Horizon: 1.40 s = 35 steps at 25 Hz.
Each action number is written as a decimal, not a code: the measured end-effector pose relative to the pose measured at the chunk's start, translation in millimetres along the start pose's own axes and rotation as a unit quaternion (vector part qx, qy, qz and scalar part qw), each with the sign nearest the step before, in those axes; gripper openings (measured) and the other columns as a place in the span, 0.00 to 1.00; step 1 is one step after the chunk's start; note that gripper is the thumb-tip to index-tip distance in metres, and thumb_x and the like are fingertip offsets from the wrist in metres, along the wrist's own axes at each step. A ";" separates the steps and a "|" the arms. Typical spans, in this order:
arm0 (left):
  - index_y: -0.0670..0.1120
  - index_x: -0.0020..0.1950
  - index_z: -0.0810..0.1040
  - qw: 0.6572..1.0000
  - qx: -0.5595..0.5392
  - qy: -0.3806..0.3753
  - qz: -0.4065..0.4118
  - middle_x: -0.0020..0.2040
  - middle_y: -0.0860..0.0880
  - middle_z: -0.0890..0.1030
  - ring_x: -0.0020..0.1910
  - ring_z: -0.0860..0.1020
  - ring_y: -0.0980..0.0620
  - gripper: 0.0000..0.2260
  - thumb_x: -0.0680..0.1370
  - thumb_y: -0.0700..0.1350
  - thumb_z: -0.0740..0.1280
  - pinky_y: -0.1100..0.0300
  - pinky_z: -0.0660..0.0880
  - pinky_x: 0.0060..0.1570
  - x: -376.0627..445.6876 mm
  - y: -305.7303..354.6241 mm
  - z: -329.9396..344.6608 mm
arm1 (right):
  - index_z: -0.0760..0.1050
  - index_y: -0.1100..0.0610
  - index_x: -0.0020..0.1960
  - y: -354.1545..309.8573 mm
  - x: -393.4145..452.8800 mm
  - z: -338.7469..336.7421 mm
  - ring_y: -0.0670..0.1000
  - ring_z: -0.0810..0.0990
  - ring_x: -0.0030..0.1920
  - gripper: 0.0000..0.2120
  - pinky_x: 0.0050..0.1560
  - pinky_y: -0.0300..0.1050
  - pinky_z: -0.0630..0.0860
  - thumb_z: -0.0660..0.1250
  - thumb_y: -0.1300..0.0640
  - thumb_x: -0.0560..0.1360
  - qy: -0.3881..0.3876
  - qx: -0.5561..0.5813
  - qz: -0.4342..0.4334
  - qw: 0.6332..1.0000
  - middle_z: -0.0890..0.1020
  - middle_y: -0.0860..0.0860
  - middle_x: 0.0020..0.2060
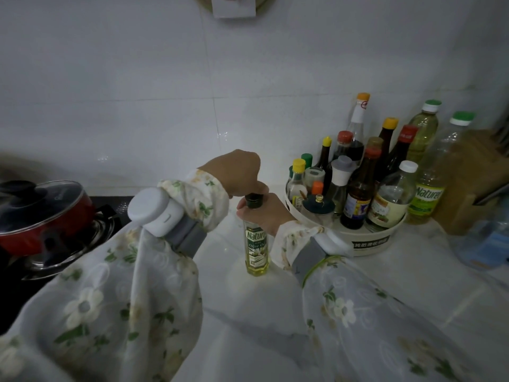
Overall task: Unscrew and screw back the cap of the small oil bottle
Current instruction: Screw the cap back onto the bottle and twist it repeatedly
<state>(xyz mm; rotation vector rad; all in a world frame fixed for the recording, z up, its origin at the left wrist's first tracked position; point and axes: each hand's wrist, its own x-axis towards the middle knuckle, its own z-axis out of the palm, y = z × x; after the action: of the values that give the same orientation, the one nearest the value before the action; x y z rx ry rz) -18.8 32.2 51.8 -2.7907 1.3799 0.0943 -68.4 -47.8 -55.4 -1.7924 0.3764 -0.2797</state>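
Observation:
The small oil bottle (256, 248) stands upright on the white counter, yellow oil inside, green "Naturel" olive oil label facing me. Its dark cap (254, 200) sits on the neck. My left hand (239, 172) reaches over from the left, fingers pinched on the cap from above. My right hand (266, 213) wraps the bottle's neck and shoulder from the right side. Both arms wear floral sleeves with white devices strapped at the wrists.
A round white caddy (369, 241) packed with several sauce bottles stands just right of the oil bottle. Two larger oil bottles (429, 188) stand behind it. A red pot with a glass lid (41, 216) rests on the stove at the left. The tiled wall rises behind.

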 end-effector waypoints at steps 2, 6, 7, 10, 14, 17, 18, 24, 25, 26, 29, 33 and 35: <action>0.39 0.46 0.78 1.000 0.013 -0.012 0.024 0.43 0.43 0.82 0.27 0.75 0.51 0.13 0.78 0.50 0.64 0.64 0.71 0.28 -0.1 0.0 -0.8 | 0.76 0.52 0.35 0.7 0.5 -0.6 0.45 0.77 0.36 0.07 0.39 0.35 0.73 0.66 0.63 0.67 -0.009 0.001 -0.006 1.000 0.79 0.47 0.33; 0.42 0.52 0.79 0.998 -0.039 -0.030 0.030 0.43 0.46 0.82 0.27 0.77 0.54 0.13 0.77 0.52 0.65 0.65 0.72 0.29 -4.8 -3.6 -6.7 | 0.76 0.53 0.35 3.5 1.3 -1.5 0.50 0.78 0.39 0.05 0.48 0.44 0.74 0.67 0.62 0.67 -0.017 0.009 -0.013 1.000 0.80 0.50 0.35; 0.41 0.49 0.79 0.999 -0.045 -0.026 0.016 0.39 0.46 0.80 0.26 0.76 0.52 0.16 0.77 0.54 0.65 0.64 0.72 0.29 -4.2 -1.2 -5.4 | 0.76 0.52 0.35 4.2 1.7 -1.1 0.51 0.79 0.40 0.05 0.50 0.45 0.75 0.67 0.61 0.66 -0.016 0.005 -0.009 1.000 0.80 0.50 0.35; 0.39 0.46 0.78 1.000 0.014 0.012 0.016 0.37 0.45 0.78 0.32 0.74 0.49 0.16 0.78 0.53 0.64 0.63 0.69 0.30 0.1 6.3 4.8 | 0.75 0.50 0.33 4.3 2.3 -0.3 0.51 0.79 0.41 0.07 0.50 0.45 0.75 0.68 0.61 0.66 -0.002 0.011 -0.008 1.000 0.80 0.49 0.34; 0.43 0.50 0.75 0.998 0.010 0.006 0.069 0.40 0.50 0.74 0.41 0.73 0.49 0.09 0.79 0.48 0.63 0.65 0.64 0.31 -0.3 2.9 4.8 | 0.75 0.51 0.32 2.5 1.2 -3.9 0.48 0.78 0.38 0.09 0.43 0.39 0.73 0.68 0.62 0.67 -0.022 0.029 -0.010 0.999 0.79 0.49 0.32; 0.44 0.51 0.75 0.996 0.015 0.002 0.088 0.38 0.52 0.73 0.41 0.73 0.50 0.08 0.78 0.48 0.64 0.65 0.63 0.30 0.4 1.7 3.0 | 0.76 0.53 0.33 2.4 1.7 -4.5 0.49 0.78 0.38 0.08 0.44 0.41 0.73 0.68 0.63 0.68 -0.033 0.039 -0.002 0.999 0.79 0.50 0.33; 0.44 0.50 0.74 0.996 0.018 0.000 0.092 0.36 0.53 0.72 0.41 0.73 0.50 0.08 0.78 0.48 0.64 0.64 0.63 0.31 1.0 2.2 3.2 | 0.76 0.53 0.33 2.8 2.3 -5.2 0.49 0.78 0.39 0.07 0.45 0.42 0.73 0.68 0.63 0.68 -0.037 0.039 -0.001 0.999 0.79 0.50 0.33; 0.44 0.52 0.75 0.994 0.028 -0.010 0.101 0.34 0.56 0.70 0.42 0.74 0.49 0.08 0.78 0.48 0.65 0.63 0.65 0.31 2.7 2.9 3.4 | 0.78 0.59 0.41 2.4 5.6 -6.4 0.52 0.78 0.44 0.02 0.55 0.50 0.74 0.68 0.63 0.68 -0.054 0.024 0.001 0.998 0.80 0.55 0.38; 0.44 0.52 0.75 0.994 0.029 -0.011 0.103 0.34 0.56 0.70 0.42 0.74 0.50 0.08 0.77 0.48 0.65 0.63 0.65 0.31 2.6 3.2 3.4 | 0.78 0.59 0.42 2.2 5.9 -6.8 0.52 0.78 0.44 0.03 0.56 0.51 0.74 0.68 0.63 0.68 -0.055 0.020 0.004 0.998 0.80 0.55 0.39; 0.44 0.52 0.75 0.994 0.029 -0.011 0.104 0.34 0.56 0.69 0.42 0.74 0.50 0.08 0.77 0.47 0.65 0.63 0.64 0.31 2.3 3.3 3.3 | 0.78 0.60 0.43 1.9 5.7 -7.2 0.52 0.78 0.45 0.03 0.57 0.51 0.74 0.68 0.63 0.68 -0.057 0.015 0.003 0.998 0.80 0.56 0.39; 0.44 0.52 0.75 0.994 0.028 -0.013 0.105 0.34 0.56 0.70 0.40 0.73 0.51 0.07 0.78 0.46 0.65 0.65 0.63 0.30 1.4 3.2 2.7 | 0.78 0.59 0.41 2.5 6.0 -8.2 0.53 0.78 0.45 0.02 0.56 0.51 0.74 0.68 0.63 0.68 -0.062 0.010 0.001 0.998 0.80 0.56 0.40; 0.45 0.50 0.74 0.993 0.035 -0.019 0.113 0.34 0.55 0.70 0.40 0.73 0.50 0.05 0.77 0.45 0.66 0.64 0.64 0.30 2.5 2.5 1.3 | 0.77 0.56 0.36 2.6 8.3 -8.6 0.51 0.78 0.42 0.05 0.57 0.51 0.75 0.68 0.64 0.68 -0.073 0.016 -0.007 0.997 0.79 0.51 0.35; 0.45 0.50 0.74 0.992 0.043 -0.022 0.116 0.33 0.55 0.70 0.40 0.73 0.50 0.05 0.77 0.45 0.66 0.64 0.64 0.30 2.3 3.0 0.1 | 0.76 0.55 0.35 3.1 8.9 -9.3 0.49 0.78 0.40 0.06 0.53 0.48 0.75 0.68 0.64 0.69 -0.080 0.023 -0.008 0.997 0.79 0.50 0.34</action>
<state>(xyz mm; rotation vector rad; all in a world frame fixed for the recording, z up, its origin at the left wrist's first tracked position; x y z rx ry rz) -19.8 28.6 51.5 -2.5330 1.6501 0.0969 -64.1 -60.2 -56.1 -1.7599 0.2399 -0.1540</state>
